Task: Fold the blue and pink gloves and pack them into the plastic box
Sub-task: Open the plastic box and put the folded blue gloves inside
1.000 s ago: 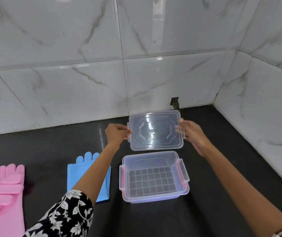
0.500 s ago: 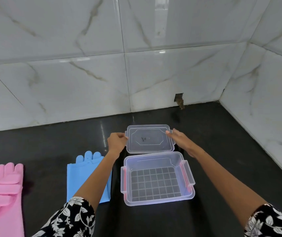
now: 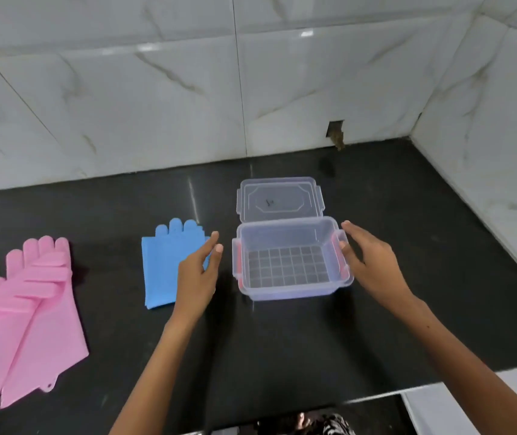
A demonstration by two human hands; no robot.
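a person's two hands flank an open plastic box on a black surface, the lid lying flat just behind it, set out of the way so the box mouth stays free for packing. the left hand hovers beside the box's left clip, fingers straight and relaxed, grasping nothing, and partly covers the blue gloves. the right hand is at the box's right wall, fingers loosely extended; whether they touch the clip cannot be told, and they grip nothing. the blue gloves lie stacked flat just left of the box, fingertips pointing toward the marble wall. the pink gloves lie well apart at the far left, overlapped and unfolded. the box holds nothing but its gridded base, so the packing has not begun; judging by the layout, the hands seem placed to steady or square the box before the nearest gloves, the blue, are folded.
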